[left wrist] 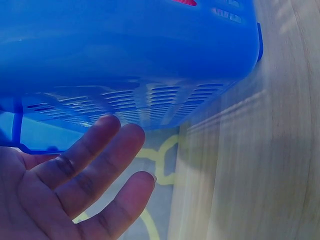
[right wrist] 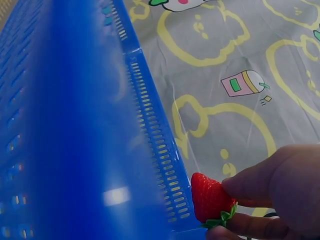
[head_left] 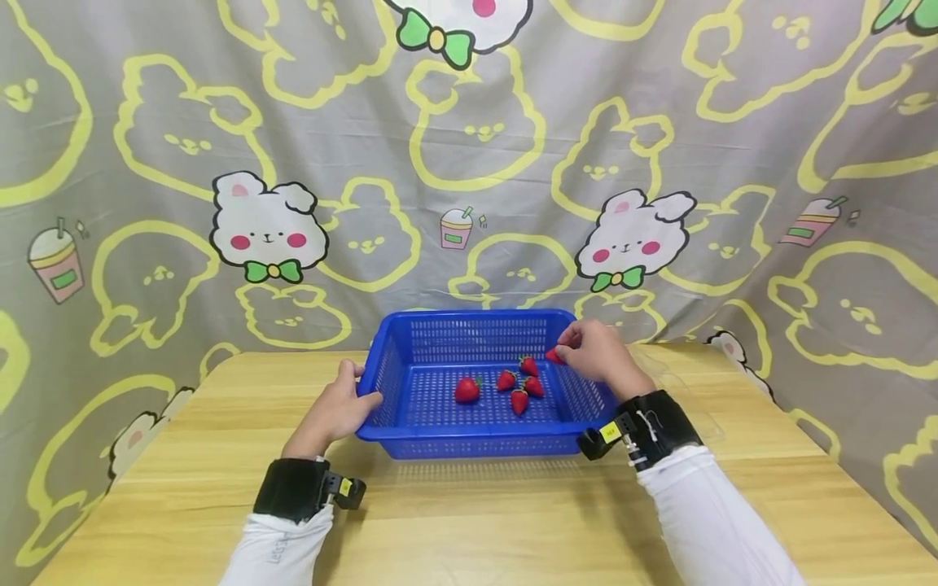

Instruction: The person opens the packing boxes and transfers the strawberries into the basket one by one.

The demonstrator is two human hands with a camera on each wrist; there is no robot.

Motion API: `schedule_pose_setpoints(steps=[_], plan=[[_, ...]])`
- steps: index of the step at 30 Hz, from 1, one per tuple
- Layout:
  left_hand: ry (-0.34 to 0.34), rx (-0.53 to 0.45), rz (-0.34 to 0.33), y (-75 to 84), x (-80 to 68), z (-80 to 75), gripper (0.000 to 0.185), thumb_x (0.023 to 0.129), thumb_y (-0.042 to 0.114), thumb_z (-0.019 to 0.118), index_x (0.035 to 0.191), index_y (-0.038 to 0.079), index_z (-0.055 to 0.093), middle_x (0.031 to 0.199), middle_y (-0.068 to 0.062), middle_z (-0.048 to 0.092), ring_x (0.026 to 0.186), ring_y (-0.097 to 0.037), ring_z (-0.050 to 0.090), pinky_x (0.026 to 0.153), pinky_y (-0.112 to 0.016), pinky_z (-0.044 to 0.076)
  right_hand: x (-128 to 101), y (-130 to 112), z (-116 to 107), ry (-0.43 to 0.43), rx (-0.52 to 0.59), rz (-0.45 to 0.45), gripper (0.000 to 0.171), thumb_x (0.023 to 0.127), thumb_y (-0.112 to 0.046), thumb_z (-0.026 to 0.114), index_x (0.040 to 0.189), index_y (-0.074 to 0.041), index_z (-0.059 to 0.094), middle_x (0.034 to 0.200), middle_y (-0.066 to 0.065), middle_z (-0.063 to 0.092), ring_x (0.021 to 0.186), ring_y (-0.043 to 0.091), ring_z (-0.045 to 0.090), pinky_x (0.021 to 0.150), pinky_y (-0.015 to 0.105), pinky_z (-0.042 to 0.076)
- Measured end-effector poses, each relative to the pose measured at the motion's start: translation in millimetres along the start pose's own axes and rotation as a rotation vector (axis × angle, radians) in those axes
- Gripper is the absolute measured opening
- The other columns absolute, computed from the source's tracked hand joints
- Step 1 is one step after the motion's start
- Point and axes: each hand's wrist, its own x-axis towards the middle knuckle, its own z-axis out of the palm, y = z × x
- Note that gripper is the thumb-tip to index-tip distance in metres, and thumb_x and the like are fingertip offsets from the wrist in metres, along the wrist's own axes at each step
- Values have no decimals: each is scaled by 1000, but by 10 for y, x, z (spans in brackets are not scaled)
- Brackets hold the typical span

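A blue plastic basket (head_left: 469,431) with slotted walls stands on the wooden table. My left hand (head_left: 337,407) holds its left rim, thumb over the top edge. In the left wrist view, three fairly straight fingers (left wrist: 107,167) reach along the outside of the slotted wall. Over the basket's right end, my right hand (head_left: 597,354) pinches a red strawberry (right wrist: 212,199) between thumb and fingers, its green leaves pointing down in the right wrist view. Several small strawberries (head_left: 519,401) lie on the basket floor, right of the middle. Left of them sits a larger, rounder red fruit (head_left: 466,391) with a green top.
Light wooden table (head_left: 454,521) extends in front of the basket and to both sides. A thin transparent sheet or tray (head_left: 707,419) lies right of the basket, partly behind the right arm. A grey curtain (head_left: 506,268) with cartoon rabbits hangs close behind the basket.
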Motion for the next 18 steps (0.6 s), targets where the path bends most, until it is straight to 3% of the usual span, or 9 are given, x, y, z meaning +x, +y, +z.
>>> schedule_pose_setpoints(steps=[18], plan=[[16, -1, 18, 3, 4, 23, 43, 95, 17, 52, 128, -1, 30, 120, -35, 54, 101, -42, 62, 84, -55, 51, 261, -56, 49, -57, 63, 38, 13, 89, -14, 66, 91, -2, 66, 91, 12, 67, 88, 29, 61, 78, 43, 49]])
